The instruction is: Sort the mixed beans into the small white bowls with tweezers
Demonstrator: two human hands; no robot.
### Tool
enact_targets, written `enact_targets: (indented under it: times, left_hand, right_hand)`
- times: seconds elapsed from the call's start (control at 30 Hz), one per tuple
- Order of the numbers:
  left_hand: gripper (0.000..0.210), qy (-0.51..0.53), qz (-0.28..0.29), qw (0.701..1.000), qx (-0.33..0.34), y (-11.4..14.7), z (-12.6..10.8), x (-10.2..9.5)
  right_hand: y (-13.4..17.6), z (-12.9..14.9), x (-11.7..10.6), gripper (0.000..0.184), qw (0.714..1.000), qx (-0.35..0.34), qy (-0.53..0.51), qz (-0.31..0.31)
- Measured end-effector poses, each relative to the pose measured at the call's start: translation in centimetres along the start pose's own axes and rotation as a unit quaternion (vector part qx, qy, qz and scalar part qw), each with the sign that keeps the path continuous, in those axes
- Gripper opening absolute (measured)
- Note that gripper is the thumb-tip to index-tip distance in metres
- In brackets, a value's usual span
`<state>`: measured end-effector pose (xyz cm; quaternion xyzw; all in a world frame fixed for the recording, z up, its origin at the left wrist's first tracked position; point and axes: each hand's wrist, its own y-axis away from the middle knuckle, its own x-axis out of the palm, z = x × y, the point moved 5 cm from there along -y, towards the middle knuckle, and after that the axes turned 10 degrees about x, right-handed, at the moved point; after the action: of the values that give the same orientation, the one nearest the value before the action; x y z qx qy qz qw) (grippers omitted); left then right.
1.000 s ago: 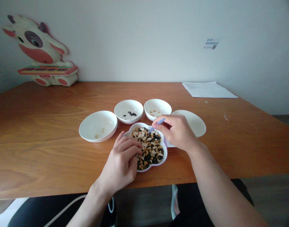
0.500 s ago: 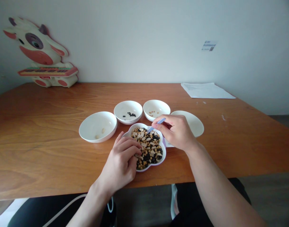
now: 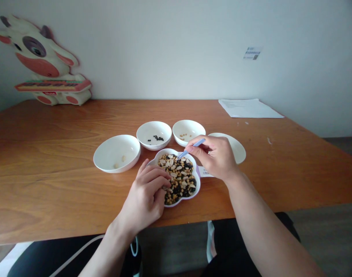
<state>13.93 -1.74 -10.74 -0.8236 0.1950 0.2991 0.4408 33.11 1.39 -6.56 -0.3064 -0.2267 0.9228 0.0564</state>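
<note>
A white flower-shaped dish [image 3: 196,180] with a lilac outer edge holds mixed peanuts, yellow beans and black beans. My left hand [image 3: 148,188] is bent over its left rim, fingertips at the beans; what lies under the fingers is hidden. In my right hand [image 3: 215,156] are light-blue tweezers [image 3: 190,148], pinched between thumb and fingers. Their tips point down at the beans in the upper part of the dish. Behind stand a bowl with black beans [image 3: 154,135] and a bowl with some yellowish beans [image 3: 189,132]. The left bowl [image 3: 117,153] has a couple of pale peanut pieces.
A white plate or shallow bowl [image 3: 236,148] is partly behind my right hand. A labelled strip [image 3: 205,172] sticks out from the dish's right side. Papers [image 3: 249,108] lie at the back right, and a cow-shaped toy keyboard [image 3: 52,86] stands back left on the wooden table [image 3: 49,161].
The view has shifted slightly, moving everything a little left and up. My right hand has tilted slightly, showing more of the labelled strip. The tweezers stay over the same part of the dish.
</note>
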Motion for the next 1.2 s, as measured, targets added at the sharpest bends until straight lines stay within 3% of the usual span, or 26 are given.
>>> enact_targets:
  times: [0.83, 0.93, 1.1, 1.2]
  left_hand:
    - [0.027, 0.005, -0.002, 1.000, -0.004, 0.0, 0.0, 0.0]
    - [0.027, 0.004, 0.000, 1.000, -0.007, -0.1, 0.0, 0.0]
    - [0.027, 0.003, 0.001, 1.000, -0.004, -0.1, 0.0, 0.0]
    - [0.027, 0.002, 0.001, 1.000, -0.003, 0.0, 0.0, 0.0]
  right_hand:
    - [0.1, 0.4, -0.3, 0.012, 0.999, -0.032, -0.027, -0.020]
    - [0.0, 0.0, -0.7, 0.013, 0.997, -0.024, -0.018, -0.066]
    - [0.0, -1.4, -1.9, 0.017, 0.978, 0.026, 0.046, -0.203]
    - [-0.1, -1.9, -2.3, 0.019, 0.967, 0.039, 0.089, -0.236]
